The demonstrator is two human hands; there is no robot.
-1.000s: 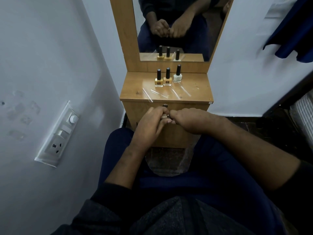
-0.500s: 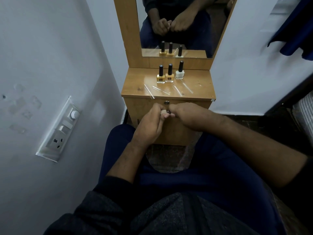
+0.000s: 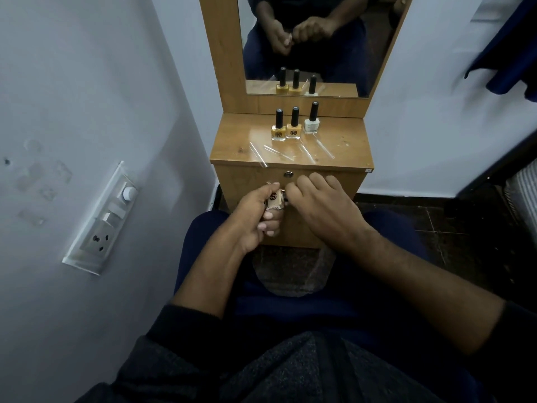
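**Asker:** What is on the left of the room?

**Describer:** A pale, scuffed wall (image 3: 87, 82) carrying a white switchboard (image 3: 101, 219) with a round dial, switches and a socket.

**Asker:** And in the middle?

**Describer:** A narrow wooden dressing table (image 3: 232, 146) stands against the far wall, with a tall mirror (image 3: 305, 39) rising from its back edge. On its glossy top three capped bottles stand upright in a row: a yellow polish bottle (image 3: 278, 128) touches an amber polish bottle (image 3: 293, 125), and a white polish bottle (image 3: 312, 119) stands just beside them. Nearer the front edge lie several clear plastic strips (image 3: 286, 152). A round metal lock (image 3: 288, 174) sits in the table's front, just under the top.

**Asker:** Where are the person's hands?

**Describer:** They are in front of the table, below the lock and above knees in dark blue trousers. The left hand (image 3: 255, 216) has its fingers curled round a beige nail polish bottle (image 3: 274, 200), which lies tilted in the grip. The right hand (image 3: 322, 205) meets the bottle's far end with loosely bent fingers. The cap is hidden, so whether this hand pinches it cannot be told.

**Asker:** And to the right?

**Describer:** A white wall with a dark blue cloth (image 3: 505, 53) hanging high up, above a dark tiled floor (image 3: 436, 228).
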